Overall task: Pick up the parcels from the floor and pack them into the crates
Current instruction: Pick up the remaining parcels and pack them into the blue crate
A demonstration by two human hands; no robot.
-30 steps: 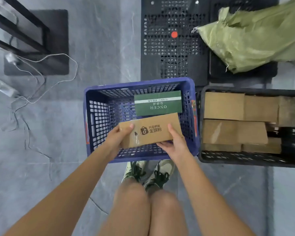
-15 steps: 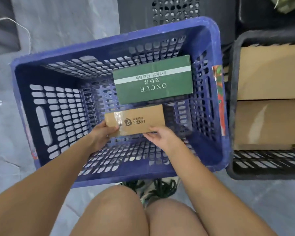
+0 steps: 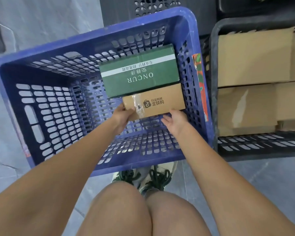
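Down inside the blue crate [image 3: 191,26], a brown parcel [image 3: 157,101] is being set beside a green box [image 3: 140,72].

Left hand [image 3: 123,114] grips the parcel's near corner; right hand [image 3: 175,120] hangs loose just beside it, holding nothing. Released carelessly, the parcel could tip or jam against the crate wall. Left fingertips hide underneath; the neighbouring black crate [image 3: 216,68] of cardboard boxes is cut off.

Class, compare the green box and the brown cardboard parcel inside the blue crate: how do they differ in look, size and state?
The green box has a white stripe and reads ONCUR; the brown cardboard parcel is plain with a dark logo and clear tape. The green box looks larger. Nobody touches the green box, whereas the left hand grips the parcel. Both are rectangular and lie side by side in the blue crate.
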